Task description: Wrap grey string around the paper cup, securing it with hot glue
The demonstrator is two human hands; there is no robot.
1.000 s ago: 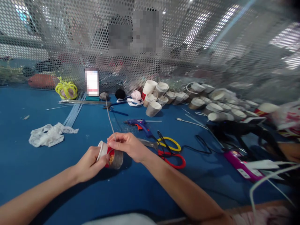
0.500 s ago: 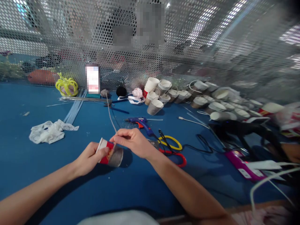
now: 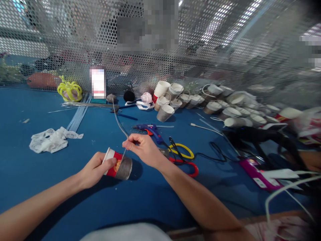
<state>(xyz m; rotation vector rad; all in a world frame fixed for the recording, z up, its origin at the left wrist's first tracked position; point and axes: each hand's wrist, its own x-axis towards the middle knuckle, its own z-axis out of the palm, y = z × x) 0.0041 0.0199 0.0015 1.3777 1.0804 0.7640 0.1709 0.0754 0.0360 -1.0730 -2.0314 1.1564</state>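
Left grip and right grip: bare hands. Forearms: uncovered, smooth, tapering toward bare wrists. Bottom edge of view: plain, whitish, rounded cloth, probably the garment front.

Crumpled white lace, left; yellow looped ornament, rear left, before perforated metal screen; purple block, right, apparently a power strip, though blurred.
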